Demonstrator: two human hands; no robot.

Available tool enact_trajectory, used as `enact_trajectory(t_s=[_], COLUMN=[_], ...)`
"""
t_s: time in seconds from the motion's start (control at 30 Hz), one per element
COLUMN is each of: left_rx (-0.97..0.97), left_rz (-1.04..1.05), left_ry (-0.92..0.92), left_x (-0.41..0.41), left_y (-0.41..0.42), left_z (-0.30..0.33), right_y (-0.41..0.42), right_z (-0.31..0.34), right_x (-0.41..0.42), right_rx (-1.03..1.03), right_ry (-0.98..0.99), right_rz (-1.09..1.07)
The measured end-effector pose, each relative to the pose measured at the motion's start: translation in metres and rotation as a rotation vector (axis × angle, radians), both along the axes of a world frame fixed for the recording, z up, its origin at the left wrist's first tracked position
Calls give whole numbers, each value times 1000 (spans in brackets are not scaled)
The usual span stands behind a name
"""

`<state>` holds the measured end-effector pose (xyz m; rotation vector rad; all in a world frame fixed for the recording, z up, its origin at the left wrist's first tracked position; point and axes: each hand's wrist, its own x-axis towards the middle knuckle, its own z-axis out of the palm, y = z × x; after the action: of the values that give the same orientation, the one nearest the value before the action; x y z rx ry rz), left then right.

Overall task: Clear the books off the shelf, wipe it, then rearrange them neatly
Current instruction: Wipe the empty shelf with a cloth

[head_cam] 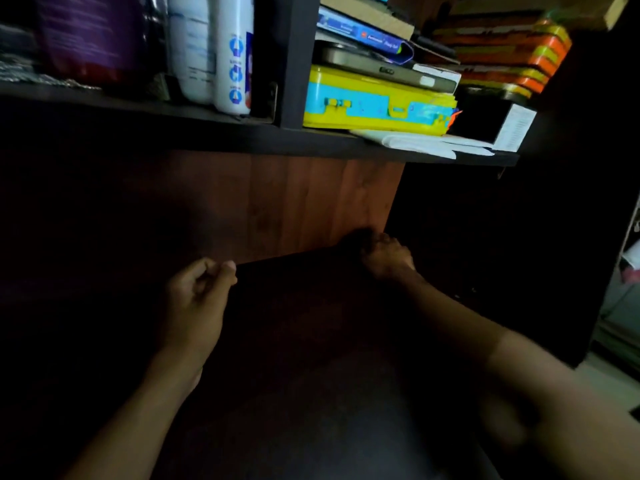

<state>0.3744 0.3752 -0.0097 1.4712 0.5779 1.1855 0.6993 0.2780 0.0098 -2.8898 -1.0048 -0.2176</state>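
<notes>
Both grips curl around a dark panel's (311, 289) far edge: left hand (197, 289), right hand (386, 258).

My left hand (197, 289) and right hand (388, 258) are both bare: no gloves, no rings that I can make out in this dim light. My forearms are bare too, with no sleeve, watch or band visible anywhere between wrist and the bottom edge of view. Below the dark shelf board (242, 133), the shadow is too deep to show nails or finer marks.
</notes>
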Motion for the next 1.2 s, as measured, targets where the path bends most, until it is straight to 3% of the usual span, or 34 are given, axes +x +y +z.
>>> enact_trajectory(t_s=[0.2, 0.33, 0.53, 0.7, 0.87, 1.07, 1.13, 1.2], left_rx=[-23, -81, -28, -9, 25, 19, 38, 214], left_rz=[-31, -53, -143, -134, -129, -15, 62, 195], left_ry=[28, 31, 123, 147, 200, 119, 117, 261], left_x=[-2, -7, -5, -1, -2, -3, -15, -33], left_y=[-1, -2, -3, 0, 4, 0, -2, 10], left_z=[3, 5, 4, 1, -2, 5, 12, 12], right_y=[39, 27, -23, -9, 3, 29, 32, 25], right_z=[-17, -10, 1, 13, 7, -16, -15, -15], right_x=[-157, -119, 23, 16, -32, -202, -210, -172], right_rx=[67, 113, 5, -5, 34, 78, 84, 63], right_ry=[92, 196, 103, 83, 131, 101, 122, 176], right_rz=[559, 535, 12, -24, 85, 617, 679, 610])
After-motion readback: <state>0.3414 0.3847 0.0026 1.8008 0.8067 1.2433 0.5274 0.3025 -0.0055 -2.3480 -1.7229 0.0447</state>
